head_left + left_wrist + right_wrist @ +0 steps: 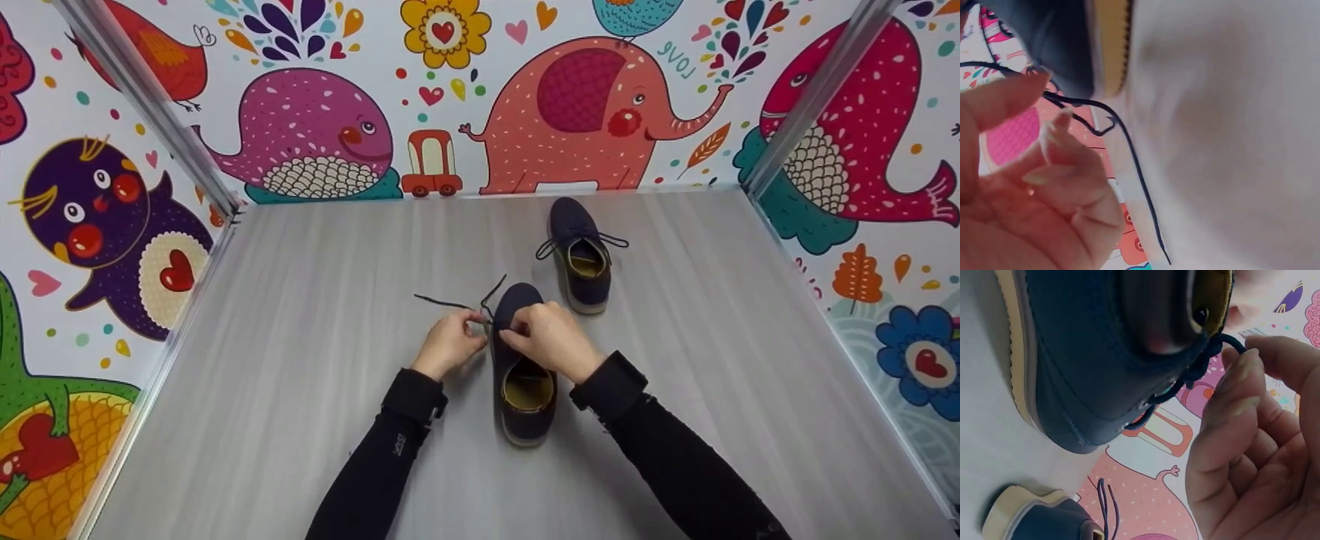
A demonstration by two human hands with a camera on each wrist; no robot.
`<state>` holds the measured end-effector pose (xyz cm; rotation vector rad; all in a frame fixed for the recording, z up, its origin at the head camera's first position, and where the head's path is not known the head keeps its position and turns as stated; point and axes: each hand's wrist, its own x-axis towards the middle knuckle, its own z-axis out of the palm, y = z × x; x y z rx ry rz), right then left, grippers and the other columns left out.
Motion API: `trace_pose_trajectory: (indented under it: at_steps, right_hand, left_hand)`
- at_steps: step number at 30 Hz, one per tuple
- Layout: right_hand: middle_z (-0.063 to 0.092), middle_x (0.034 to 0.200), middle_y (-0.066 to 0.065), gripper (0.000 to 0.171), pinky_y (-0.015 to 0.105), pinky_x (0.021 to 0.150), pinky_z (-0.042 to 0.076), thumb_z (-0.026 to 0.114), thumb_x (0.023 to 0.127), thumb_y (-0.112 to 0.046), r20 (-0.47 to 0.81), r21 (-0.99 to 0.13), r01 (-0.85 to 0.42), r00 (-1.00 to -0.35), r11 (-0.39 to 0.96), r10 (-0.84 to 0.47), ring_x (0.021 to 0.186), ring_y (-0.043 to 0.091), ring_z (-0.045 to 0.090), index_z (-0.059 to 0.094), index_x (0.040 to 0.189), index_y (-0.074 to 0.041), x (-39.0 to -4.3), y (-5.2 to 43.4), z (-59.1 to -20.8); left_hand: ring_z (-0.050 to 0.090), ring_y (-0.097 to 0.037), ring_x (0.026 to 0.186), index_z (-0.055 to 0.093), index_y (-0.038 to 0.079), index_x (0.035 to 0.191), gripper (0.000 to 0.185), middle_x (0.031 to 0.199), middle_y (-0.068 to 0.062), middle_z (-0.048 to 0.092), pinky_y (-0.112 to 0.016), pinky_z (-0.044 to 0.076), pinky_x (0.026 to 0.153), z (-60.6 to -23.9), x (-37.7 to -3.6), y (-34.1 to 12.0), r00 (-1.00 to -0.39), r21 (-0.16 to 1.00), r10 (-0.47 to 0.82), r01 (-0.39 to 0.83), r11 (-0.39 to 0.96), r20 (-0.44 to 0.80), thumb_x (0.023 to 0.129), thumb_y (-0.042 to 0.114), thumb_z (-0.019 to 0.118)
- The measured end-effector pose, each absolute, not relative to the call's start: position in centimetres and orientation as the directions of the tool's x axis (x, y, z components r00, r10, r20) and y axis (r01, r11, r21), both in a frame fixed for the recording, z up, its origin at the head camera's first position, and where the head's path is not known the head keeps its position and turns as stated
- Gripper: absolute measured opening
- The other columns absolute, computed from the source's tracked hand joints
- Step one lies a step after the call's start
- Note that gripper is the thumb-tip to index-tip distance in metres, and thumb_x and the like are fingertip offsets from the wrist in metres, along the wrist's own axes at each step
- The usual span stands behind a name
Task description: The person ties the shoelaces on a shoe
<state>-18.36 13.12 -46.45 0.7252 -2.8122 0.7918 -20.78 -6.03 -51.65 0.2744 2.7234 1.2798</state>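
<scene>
Up close on the grey table (300,420), my left hand (448,343) and right hand (553,339) each pinch the dark lace (480,306) of the near navy shoe (523,375), its unlaced mate (579,255) standing apart beyond.

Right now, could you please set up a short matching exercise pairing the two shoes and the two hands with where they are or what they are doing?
Things:
1. near shoe
2. far shoe
3. left hand
4. right hand

States:
A. pinches a loose lace end beside the shoe
B. stands alone near the back wall
C. lies between the two hands
D. pinches a lace loop over the eyelets

Pairs: 1-C, 2-B, 3-A, 4-D
</scene>
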Motion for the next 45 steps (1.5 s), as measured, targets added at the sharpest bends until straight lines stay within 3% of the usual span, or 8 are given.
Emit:
trace_pose_trajectory:
  at_steps: [4,10,16,22,28,33,38,45]
  right_hand:
    - [0.059,0.059,-0.006,0.028,0.031,0.051,0.042,0.076,0.088,-0.023,0.245,-0.476,-0.449,-0.894,0.756,-0.376,0.052,0.01,0.05,0.065,0.064,-0.014,-18.5,13.1,-46.5]
    - [0.057,0.059,-0.007,0.029,0.031,0.053,0.041,0.074,0.089,-0.022,0.184,-0.532,-0.368,-0.929,0.763,-0.32,0.052,0.012,0.049,0.065,0.063,-0.014,-18.7,13.1,-46.2]
    - [0.057,0.06,-0.006,0.029,0.033,0.055,0.042,0.074,0.089,-0.021,0.158,-0.545,-0.316,-0.949,0.777,-0.275,0.054,0.014,0.051,0.064,0.063,-0.014,-19.0,13.0,-46.3]
    - [0.057,0.061,-0.005,0.029,0.033,0.056,0.043,0.073,0.089,-0.022,0.131,-0.555,-0.281,-0.959,0.783,-0.251,0.056,0.015,0.051,0.065,0.063,-0.013,-19.0,13.0,-46.3]
    - [0.057,0.062,-0.004,0.029,0.033,0.056,0.043,0.074,0.089,-0.022,0.136,-0.557,-0.281,-0.959,0.782,-0.248,0.056,0.016,0.051,0.065,0.063,-0.013,-19.1,13.1,-46.4]
    - [0.057,0.061,-0.005,0.029,0.034,0.058,0.042,0.074,0.089,-0.022,0.151,-0.556,-0.272,-0.962,0.786,-0.227,0.057,0.017,0.052,0.065,0.063,-0.013,-19.3,13.4,-46.4]
    - [0.058,0.059,-0.005,0.03,0.036,0.061,0.044,0.073,0.088,-0.021,0.154,-0.564,-0.261,-0.965,0.783,-0.211,0.058,0.018,0.054,0.064,0.061,-0.015,-19.2,13.7,-46.1]
    - [0.057,0.06,-0.005,0.03,0.035,0.062,0.043,0.072,0.089,-0.021,0.139,-0.575,-0.251,-0.968,0.778,-0.21,0.059,0.018,0.053,0.064,0.061,-0.014,-19.2,14.0,-45.7]
  left_hand:
    - [0.044,-0.009,0.055,0.072,0.006,0.104,0.02,0.064,0.006,0.048,-0.027,0.036,0.055,-52.2,-21.1,-5.8,-0.966,0.734,0.258,0.176,0.656,0.002,0.086,0.013,0.076]
    - [0.045,-0.011,0.061,0.066,0.006,0.118,0.033,0.071,0.003,0.05,-0.029,0.036,0.059,-52.7,-21.5,-5.6,-0.961,0.731,0.266,0.231,0.643,0.07,0.087,0.012,0.076]
    - [0.052,-0.011,0.065,0.074,0.01,0.095,0.007,0.073,0.003,0.06,-0.03,0.043,0.063,-52.8,-21.9,-5.6,-0.955,0.711,0.273,0.273,0.648,0.117,0.088,0.01,0.075]
    - [0.059,-0.015,0.069,0.079,0.012,0.093,0.007,0.079,0.001,0.065,-0.032,0.047,0.065,-52.5,-21.6,-5.6,-0.944,0.624,0.252,0.33,0.708,0.213,0.087,0.014,0.077]
    - [0.058,-0.023,0.08,0.079,0.011,0.091,0.008,0.084,-0.003,0.061,-0.039,0.046,0.073,-51.5,-21.1,-5.9,-0.884,0.507,0.301,0.455,0.732,0.359,0.086,0.017,0.079]
    - [0.058,-0.022,0.084,0.072,0.012,0.086,0.006,0.089,-0.001,0.063,-0.037,0.045,0.078,-50.4,-19.8,-7.1,-0.891,0.63,0.39,0.443,0.638,0.232,0.087,0.017,0.075]
    - [0.056,-0.014,0.072,0.068,0.012,0.083,0.006,0.081,0.004,0.061,-0.032,0.047,0.068,-49.9,-17.7,-9.3,-0.855,0.702,0.505,0.433,0.565,0.121,0.088,0.013,0.072]
    - [0.044,-0.006,0.06,0.068,0.016,0.08,0.01,0.068,0.011,0.047,-0.025,0.037,0.056,-49.4,-15.2,-13.4,-0.846,0.704,0.533,0.372,0.605,-0.01,0.09,0.017,0.071]
